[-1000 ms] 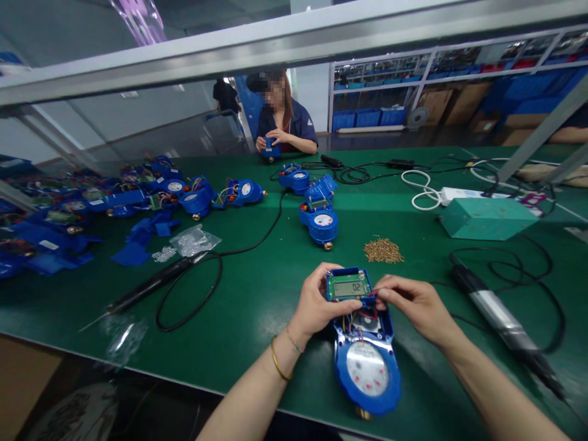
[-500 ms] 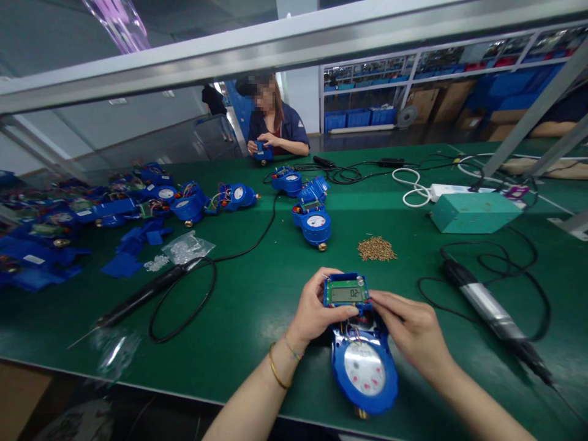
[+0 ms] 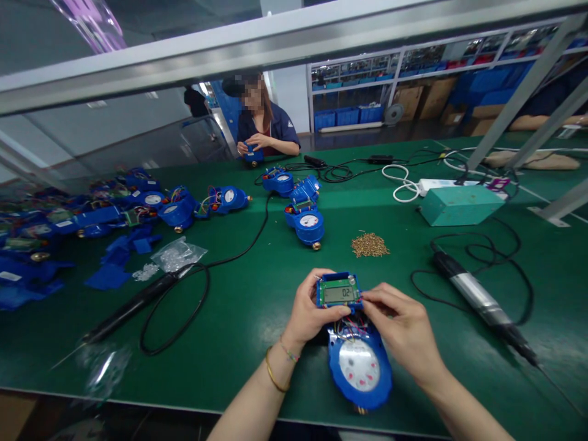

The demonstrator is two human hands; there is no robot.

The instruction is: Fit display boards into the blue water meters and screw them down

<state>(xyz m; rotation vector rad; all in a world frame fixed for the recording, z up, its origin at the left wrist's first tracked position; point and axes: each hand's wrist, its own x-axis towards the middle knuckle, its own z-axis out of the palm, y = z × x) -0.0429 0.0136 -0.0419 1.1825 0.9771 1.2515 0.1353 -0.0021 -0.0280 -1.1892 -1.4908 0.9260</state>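
Note:
My left hand point(image 3: 312, 309) grips the blue display housing point(image 3: 320, 293) of a water meter, thumb along its lower edge. Inside it, a green circuit board carries a lit LCD point(image 3: 339, 294) that reads about 0.2. At the housing's right edge my right hand point(image 3: 404, 324) pinches thin wires, partly hidden by the fingertips. Below, the meter's round blue body point(image 3: 337, 367) with a white dial point(image 3: 359, 365) rests on the bench, and coloured wires point(image 3: 351, 327) run between body and housing.
A pile of brass screws point(image 3: 370, 245) lies beyond my hands. Electric screwdrivers lie left point(image 3: 133, 306) and right point(image 3: 482, 306), with looping cables. Further meters point(image 3: 309, 226) and a heap of blue parts point(image 3: 96, 220) stand left and ahead. A green box point(image 3: 459, 207) sits right; a co-worker point(image 3: 269, 128) sits opposite.
The whole view has shifted slightly, so things appear further left. My right fingers have bent and drawn closer together at the housing's right edge. My left hand keeps its hold.

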